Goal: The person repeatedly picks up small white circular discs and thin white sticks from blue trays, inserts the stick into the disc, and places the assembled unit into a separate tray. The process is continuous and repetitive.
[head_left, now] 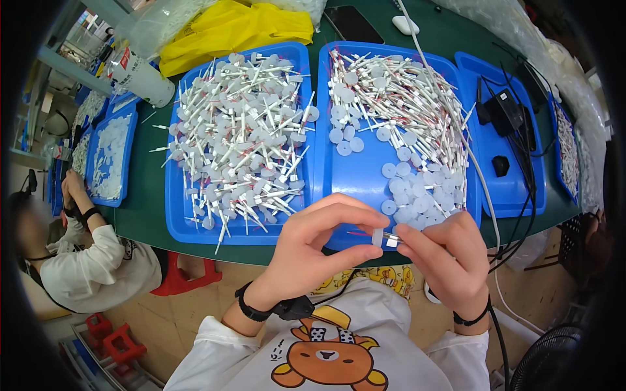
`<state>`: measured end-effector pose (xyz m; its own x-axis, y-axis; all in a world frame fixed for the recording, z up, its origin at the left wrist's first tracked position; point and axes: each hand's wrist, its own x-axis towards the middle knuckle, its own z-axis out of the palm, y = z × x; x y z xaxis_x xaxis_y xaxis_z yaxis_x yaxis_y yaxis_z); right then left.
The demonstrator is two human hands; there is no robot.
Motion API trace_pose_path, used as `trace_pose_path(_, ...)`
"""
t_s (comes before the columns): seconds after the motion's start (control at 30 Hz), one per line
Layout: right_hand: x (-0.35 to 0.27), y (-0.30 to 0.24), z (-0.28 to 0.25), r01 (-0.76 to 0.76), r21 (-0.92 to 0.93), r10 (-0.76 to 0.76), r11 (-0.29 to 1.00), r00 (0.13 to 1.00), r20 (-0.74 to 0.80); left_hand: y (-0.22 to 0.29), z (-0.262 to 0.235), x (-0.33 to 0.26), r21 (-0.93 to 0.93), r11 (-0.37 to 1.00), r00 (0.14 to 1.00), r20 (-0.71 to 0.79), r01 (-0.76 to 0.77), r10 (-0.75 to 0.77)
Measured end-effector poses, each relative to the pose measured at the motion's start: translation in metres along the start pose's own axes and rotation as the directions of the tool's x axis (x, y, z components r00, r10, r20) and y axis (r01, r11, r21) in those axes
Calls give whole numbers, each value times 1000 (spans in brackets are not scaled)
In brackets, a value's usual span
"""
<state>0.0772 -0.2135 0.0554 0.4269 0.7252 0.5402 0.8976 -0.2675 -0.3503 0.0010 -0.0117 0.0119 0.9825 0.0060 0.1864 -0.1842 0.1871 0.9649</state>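
Observation:
In front of my body, my left hand (326,238) pinches a translucent white disc (377,236) on edge between thumb and forefinger. My right hand (450,254) grips a small white wired part (392,240) with a shiny metal portion, right up against the disc. A thin red wire shows on the disc's left side, between my left fingers. Just beyond, a blue tray (355,181) holds loose discs (417,192) and a heap of white sticks with red wires (407,98). To its left, another blue tray (173,195) is heaped with sticks that carry discs (241,137).
A yellow bag (235,32), a white cup (140,78) and a phone (354,25) lie beyond the trays. At right, a blue tray (505,192) holds a black adapter (505,112) and cables. A white cable crosses the right tray. Another person (98,260) sits at left.

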Motion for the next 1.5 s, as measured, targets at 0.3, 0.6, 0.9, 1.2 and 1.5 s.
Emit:
trace_pose_path(0.3, -2, -3, 5, -100, 224, 102, 969, 995, 6, 4, 3, -2, 185, 979, 994, -56, -84, 96)
trace_pose_path(0.6, -16, -10, 5, -596, 670, 535, 442, 775, 337, 7, 3, 0, 252, 953, 986, 24, -167, 167)
trace_pose_path(0.9, -6, -16, -1, -784, 615, 565, 89, 548, 617, 8, 2, -8, 346, 905, 969, 80, -248, 235)
trace_pose_path(1.2, -8, -20, 15, -552, 507, 453, 662, 833, 317, 13, -12, -22, 552, 810, 976, 43, -201, 213)
trace_pose_path(1.5, 1, -8, -3, -574, 346, 562, 742, 814, 143, 26, -79, -54, 893, 384, 811, -399, 236, 428)
